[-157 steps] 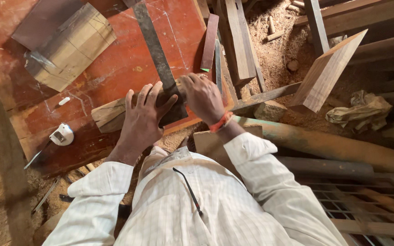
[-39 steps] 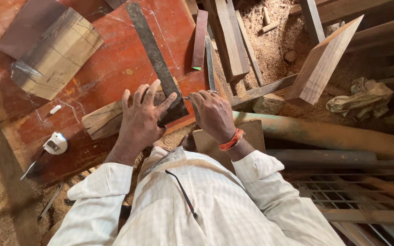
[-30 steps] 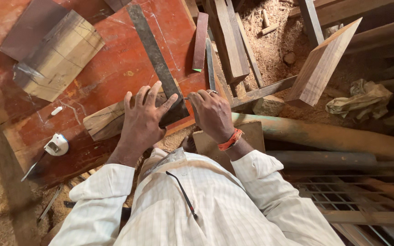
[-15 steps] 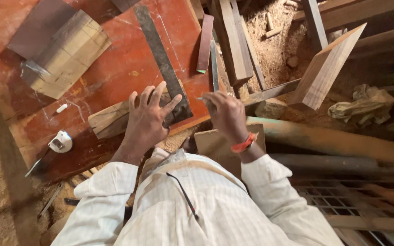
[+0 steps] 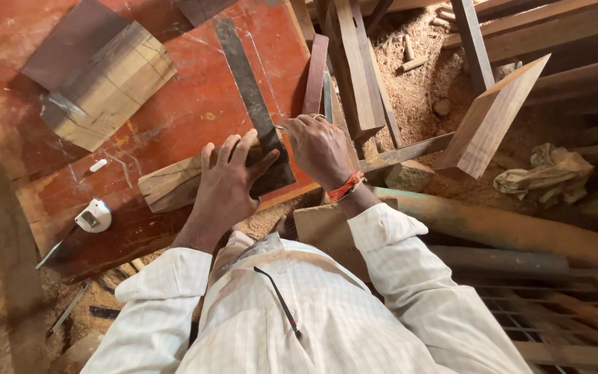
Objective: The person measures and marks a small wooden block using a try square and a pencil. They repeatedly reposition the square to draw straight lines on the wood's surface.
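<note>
Hands: left hand (image 5: 226, 183) spread flat on pale wooden block (image 5: 171, 185), right hand (image 5: 320, 149) curled beside dark metal square (image 5: 254, 118).

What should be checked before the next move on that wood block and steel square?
1. Left hand flat on the wood block: ok.
2. Steel square lying across the block, blade running up the red board: ok.
3. Right hand at the square's edge; whether it holds a marking tool: cannot tell.
4. Block fully resting on the board: ok.
5. Tape measure apart from both hands: ok.
6. Square flush to the block's edge, hidden by the hands: cannot tell.
</note>
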